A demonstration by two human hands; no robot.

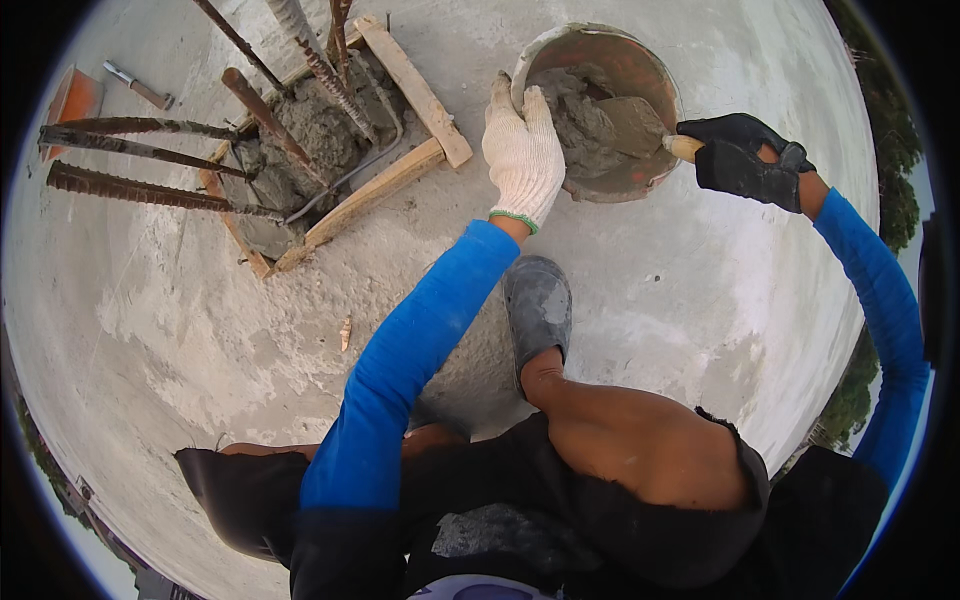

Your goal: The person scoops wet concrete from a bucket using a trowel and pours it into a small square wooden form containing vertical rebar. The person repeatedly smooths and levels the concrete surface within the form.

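Observation:
A mortar bucket stands on the concrete floor, its inner wall orange and smeared. Grey wet mortar lies inside it. My left hand, in a white knitted glove, straddles the near-left rim, with the thumb on the inner side and fingers outside. In a black glove, my right hand grips the wooden handle of a trowel at the bucket's right side. The trowel's blade is coated with mortar and rests in the bucket, its edges partly lost in the mix.
Left of the bucket, a wooden form surrounds rough wet concrete. Several rusty rebars rise from it and splay outwards. Beyond them lie an orange container and a hand tool. My shoe is just below the bucket.

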